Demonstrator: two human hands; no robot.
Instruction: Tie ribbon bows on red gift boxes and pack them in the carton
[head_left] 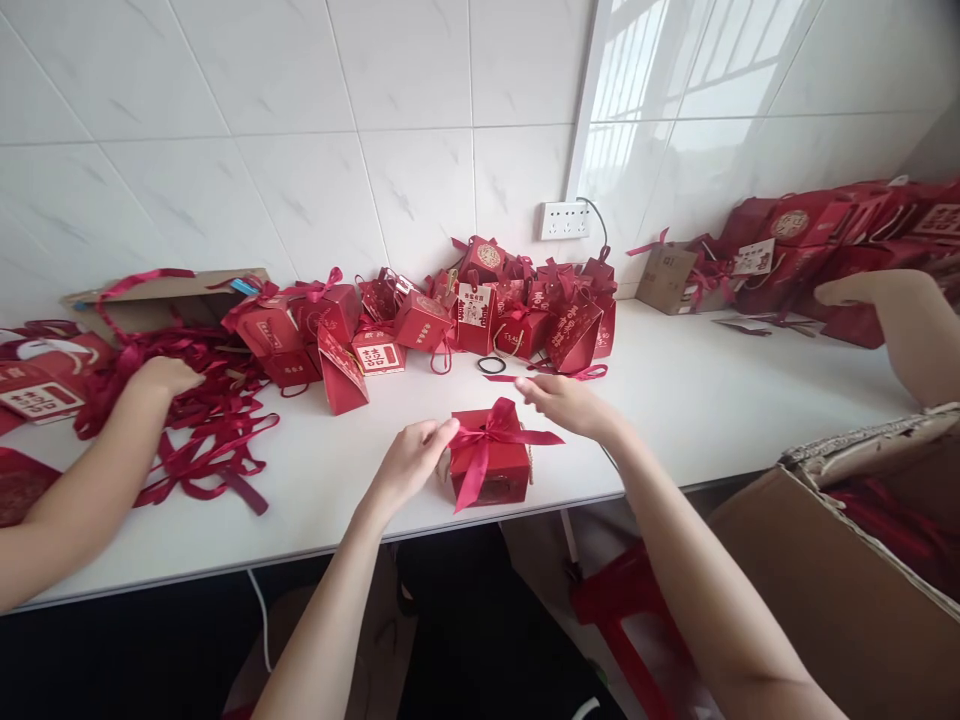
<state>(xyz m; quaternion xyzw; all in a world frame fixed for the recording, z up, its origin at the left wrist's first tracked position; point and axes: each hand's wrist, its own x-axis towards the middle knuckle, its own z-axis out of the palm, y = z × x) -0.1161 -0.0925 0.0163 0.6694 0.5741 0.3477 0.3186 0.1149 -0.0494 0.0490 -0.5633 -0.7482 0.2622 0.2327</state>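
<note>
Running lengthwise left-right, the angular box (514,462) faced its window (495,488) wearer-side; left hand (409,462) pinched its satin bow (495,434), right hand (564,402) a ribbon (499,378).

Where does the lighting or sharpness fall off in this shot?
Head view: a bright window reflection washes out part of the glossy wall tiles at upper right; head view: the piled red boxes at far right look soft and stretched; head view: it gets dark beneath the table, while the bow-tied box on top is fairly clear.
</note>
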